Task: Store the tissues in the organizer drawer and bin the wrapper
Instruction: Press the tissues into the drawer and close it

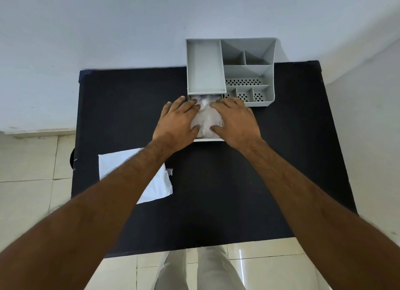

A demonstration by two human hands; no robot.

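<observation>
A grey organizer (268, 77) with several compartments stands at the back of the black table (216, 192). Its drawer (208, 139) is pulled out toward me, with white tissues (206, 116) lying inside. My left hand (177, 123) and my right hand (236, 121) rest flat on the tissues from either side, fingers spread, palms down. The white wrapper (155, 181) lies flat on the table at the near left, partly hidden by my left forearm.
A pale wall rises just behind the organizer. Tiled floor shows to the left and in front of the table, and my legs are below its near edge. A dark round object (72, 157) peeks out at the table's left edge.
</observation>
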